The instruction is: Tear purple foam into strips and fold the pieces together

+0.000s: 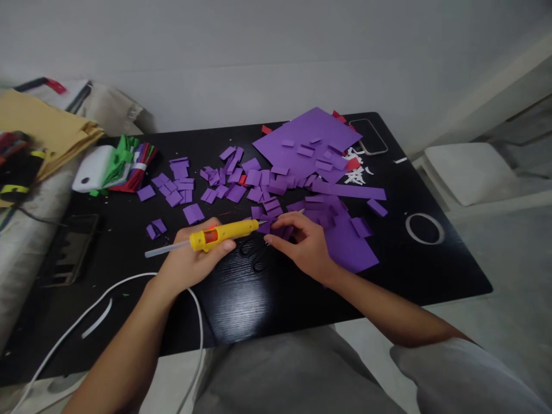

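Observation:
My left hand [194, 256] is wrapped round a yellow glue gun [224, 233], its nozzle pointing right and a clear glue stick [166, 249] sticking out of its back end. Close to the nozzle tip, my right hand [304, 244] pinches a small purple paper piece [276, 225], partly hidden by the fingers. Black-handled scissors [257, 256] lie on the table between both hands. Beyond them, many small folded purple paper pieces [235, 192] are scattered. Purple sheets [351, 241] lie beneath and beside my right hand.
On the black table [302, 310] a white cord [129, 279] loops at the left. Bundled coloured strips [133, 167] lie at the back left. A phone-shaped frame [368, 137] and white paper scraps [356, 167] are at the back right. A round cable hole [425, 229] sits farther right.

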The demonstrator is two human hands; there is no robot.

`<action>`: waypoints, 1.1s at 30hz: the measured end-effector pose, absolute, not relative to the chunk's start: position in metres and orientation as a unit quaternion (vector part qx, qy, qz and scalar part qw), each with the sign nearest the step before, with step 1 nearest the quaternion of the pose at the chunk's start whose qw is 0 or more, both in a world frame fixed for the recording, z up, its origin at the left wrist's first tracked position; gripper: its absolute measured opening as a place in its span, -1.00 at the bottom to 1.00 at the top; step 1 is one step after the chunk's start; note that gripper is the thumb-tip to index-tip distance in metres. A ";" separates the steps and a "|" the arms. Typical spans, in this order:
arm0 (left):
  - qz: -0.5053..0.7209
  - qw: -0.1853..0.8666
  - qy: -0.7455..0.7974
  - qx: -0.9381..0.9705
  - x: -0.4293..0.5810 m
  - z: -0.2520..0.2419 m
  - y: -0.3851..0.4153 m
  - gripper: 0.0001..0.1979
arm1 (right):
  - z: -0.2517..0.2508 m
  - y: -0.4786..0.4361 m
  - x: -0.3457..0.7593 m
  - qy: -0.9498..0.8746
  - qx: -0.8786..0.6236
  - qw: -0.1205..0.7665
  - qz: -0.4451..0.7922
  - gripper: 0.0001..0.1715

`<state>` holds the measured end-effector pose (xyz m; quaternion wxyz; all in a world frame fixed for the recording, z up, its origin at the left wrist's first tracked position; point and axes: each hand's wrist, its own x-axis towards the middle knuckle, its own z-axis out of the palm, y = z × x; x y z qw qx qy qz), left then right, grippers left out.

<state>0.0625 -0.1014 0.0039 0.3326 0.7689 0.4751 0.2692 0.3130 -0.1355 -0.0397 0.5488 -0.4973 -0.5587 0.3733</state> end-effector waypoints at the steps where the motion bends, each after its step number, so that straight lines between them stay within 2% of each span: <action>1: 0.261 0.323 0.471 0.779 0.064 0.005 -0.101 -0.59 | -0.040 -0.136 0.313 -0.564 -0.498 0.548 0.365 -0.81; 13: 0.260 0.333 0.471 0.774 0.067 0.007 -0.101 -0.65 | -0.037 -0.138 0.313 -0.579 -0.506 0.538 0.346 -0.81; 33: 0.259 0.313 0.463 0.788 0.069 0.008 -0.100 -0.65 | -0.035 -0.133 0.318 -0.559 -0.511 0.549 0.354 -0.82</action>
